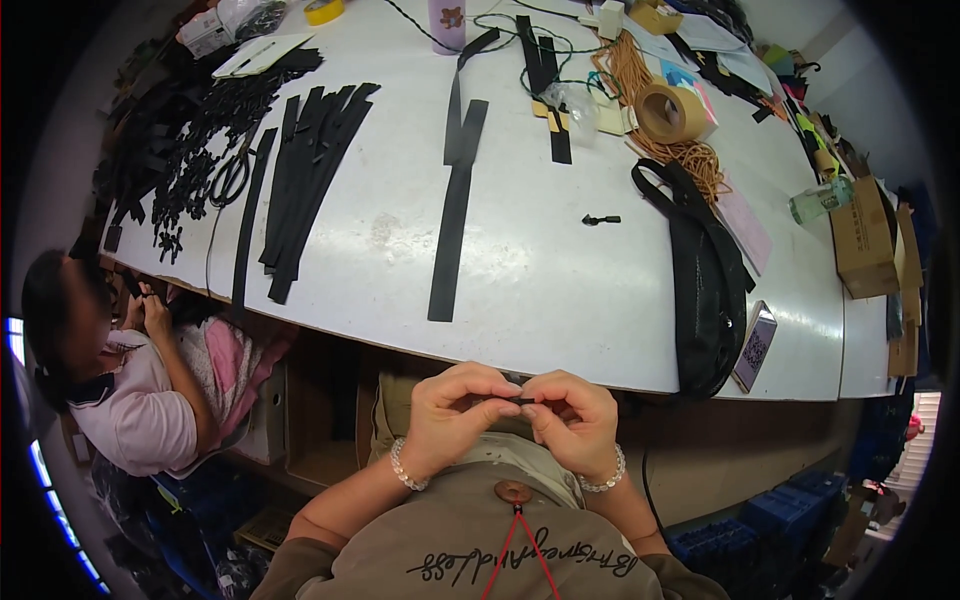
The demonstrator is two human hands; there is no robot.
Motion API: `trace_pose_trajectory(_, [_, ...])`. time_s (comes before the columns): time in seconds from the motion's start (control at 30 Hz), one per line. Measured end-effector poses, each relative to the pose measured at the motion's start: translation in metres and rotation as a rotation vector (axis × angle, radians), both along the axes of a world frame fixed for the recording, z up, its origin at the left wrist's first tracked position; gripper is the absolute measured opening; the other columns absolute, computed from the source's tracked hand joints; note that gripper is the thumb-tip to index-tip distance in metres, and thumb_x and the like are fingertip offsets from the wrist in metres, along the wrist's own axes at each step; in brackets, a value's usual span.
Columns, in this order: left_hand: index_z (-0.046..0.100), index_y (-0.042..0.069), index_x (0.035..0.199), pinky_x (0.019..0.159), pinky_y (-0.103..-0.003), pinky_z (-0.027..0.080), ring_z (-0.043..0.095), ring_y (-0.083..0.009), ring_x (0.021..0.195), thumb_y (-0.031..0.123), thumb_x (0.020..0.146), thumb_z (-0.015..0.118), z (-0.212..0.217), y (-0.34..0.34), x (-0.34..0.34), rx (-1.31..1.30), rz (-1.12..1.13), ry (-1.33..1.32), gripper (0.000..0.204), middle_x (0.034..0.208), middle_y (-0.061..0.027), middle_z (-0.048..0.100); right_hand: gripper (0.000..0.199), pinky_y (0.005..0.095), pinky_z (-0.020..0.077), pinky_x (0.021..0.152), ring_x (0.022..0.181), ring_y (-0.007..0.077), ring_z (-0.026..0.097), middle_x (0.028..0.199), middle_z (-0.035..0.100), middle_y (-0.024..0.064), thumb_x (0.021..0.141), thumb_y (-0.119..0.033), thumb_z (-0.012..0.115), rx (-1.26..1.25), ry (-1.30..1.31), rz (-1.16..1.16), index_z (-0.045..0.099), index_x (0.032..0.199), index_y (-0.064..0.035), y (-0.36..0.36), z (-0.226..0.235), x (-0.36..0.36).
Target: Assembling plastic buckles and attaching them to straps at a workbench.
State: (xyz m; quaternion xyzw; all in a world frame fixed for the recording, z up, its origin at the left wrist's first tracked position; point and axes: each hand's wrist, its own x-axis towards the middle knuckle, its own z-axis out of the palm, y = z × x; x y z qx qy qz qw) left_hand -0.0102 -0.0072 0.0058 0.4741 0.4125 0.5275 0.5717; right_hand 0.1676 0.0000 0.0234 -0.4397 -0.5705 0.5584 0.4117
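My left hand (455, 412) and my right hand (570, 415) meet close to my body, just off the table's near edge. Thumbs and forefingers of both pinch a small thin black piece (520, 400); mostly covered by the fingertips, its kind cannot be made out. Straight ahead on the white table (380, 235) lies a long black zipper strip (455, 235), its far part split into two tapes. A small black zipper pull (602, 219) rests alone to the right of it.
Left are a bundle of black strips (315, 185), scissors (230, 182) and heaped black pulls (205, 135). Right are a black bag (700, 300), a phone (756, 347), tan tape (670, 112), orange cord (695, 165) and a bottle (820, 200). A co-worker (150, 390) sits at left.
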Motion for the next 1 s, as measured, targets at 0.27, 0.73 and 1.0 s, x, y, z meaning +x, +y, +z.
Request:
trace_pose_trajectory(0.27, [0.068,-0.002,0.092,0.071,-0.025,0.052,0.063,-0.0136,0.084,-0.007,0.076,0.071,-0.006,-0.005,0.008,0.068,0.092,-0.050,0.016,0.092,-0.0089,0.066,0.013,0.0208,0.0506,0.066,0.075,0.0083,0.060,0.087,0.064,0.0066,0.079,0.007,0.065,-0.069,0.205,-0.157,0.059,0.089,0.0027,-0.013,-0.004,-0.021])
trace_pose_trajectory(0.73, [0.062,0.000,0.083,0.079,-0.030,0.055,0.065,-0.0195,0.088,-0.014,0.071,0.072,-0.016,-0.005,0.004,0.163,0.050,-0.192,0.021,0.091,-0.0119,0.066,0.021,0.0283,0.0534,0.064,0.073,0.0226,0.065,0.087,0.065,0.0133,0.069,0.009,0.066,0.552,-0.150,-0.193,0.061,0.088,-0.0005,-0.004,-0.008,-0.013])
trace_pose_trajectory(1.0, [0.061,0.000,0.082,0.076,-0.029,0.056,0.065,-0.0182,0.088,-0.014,0.075,0.069,-0.018,-0.006,0.003,0.159,0.036,-0.222,0.017,0.091,-0.0127,0.066,0.021,0.0281,0.0524,0.064,0.072,0.0214,0.064,0.084,0.065,0.0128,0.072,0.009,0.066,0.527,-0.100,-0.135,0.065,0.091,0.0005,-0.004,-0.012,-0.010])
